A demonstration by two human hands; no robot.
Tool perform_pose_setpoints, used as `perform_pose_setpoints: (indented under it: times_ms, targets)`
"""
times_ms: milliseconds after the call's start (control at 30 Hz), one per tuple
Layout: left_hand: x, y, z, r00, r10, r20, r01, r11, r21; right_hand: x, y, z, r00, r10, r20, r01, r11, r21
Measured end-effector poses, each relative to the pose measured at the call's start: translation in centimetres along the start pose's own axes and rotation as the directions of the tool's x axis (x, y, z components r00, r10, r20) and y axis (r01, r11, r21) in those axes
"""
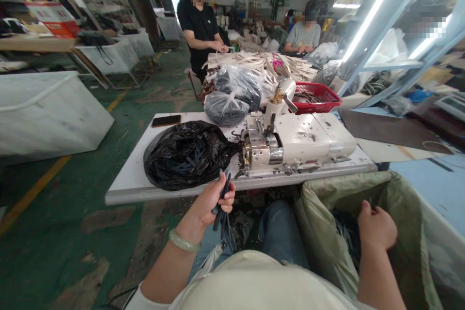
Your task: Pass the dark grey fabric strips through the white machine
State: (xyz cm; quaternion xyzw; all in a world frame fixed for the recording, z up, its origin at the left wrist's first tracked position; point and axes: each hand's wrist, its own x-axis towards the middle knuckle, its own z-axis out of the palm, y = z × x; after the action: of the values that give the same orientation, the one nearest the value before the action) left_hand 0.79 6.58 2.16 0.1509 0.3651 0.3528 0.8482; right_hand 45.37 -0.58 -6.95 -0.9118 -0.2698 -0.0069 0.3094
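Two bare hands at work; left hand (214, 201) has its fingers (227, 196) clenched around several dark strips (221, 210), just off the near edge of the tabletop (127, 191); right hand (378, 227) sits curled at a green woven sack (336, 198), more strips inside, grasp unclear; black plastic bag (185, 155) lies left of a cream machine (294, 143).
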Motion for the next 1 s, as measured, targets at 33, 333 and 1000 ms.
perform_pose_setpoints:
  times_ms: [33, 333, 1000]
  targets:
    - [0.1, -0.1, 0.2, 1.000, -0.013, 0.009, 0.013, 1.000, 0.007, 0.1, 1.0, -0.6, 0.999, 0.021, -0.033, -0.024, 0.996, -0.081]
    - [1.2, -1.8, 1.9, 0.989, -0.108, 0.097, 0.096, 0.988, 0.122, -12.6, -16.5, 1.6, 0.426, -0.532, 0.732, -0.431, 0.592, 0.681]
    - [0.2, -1.7, 1.1, 0.997, 0.082, 0.007, -0.082, 0.991, 0.106, -16.6, -23.5, 2.9, 0.536, -0.480, 0.694, -0.672, 0.255, 0.695]
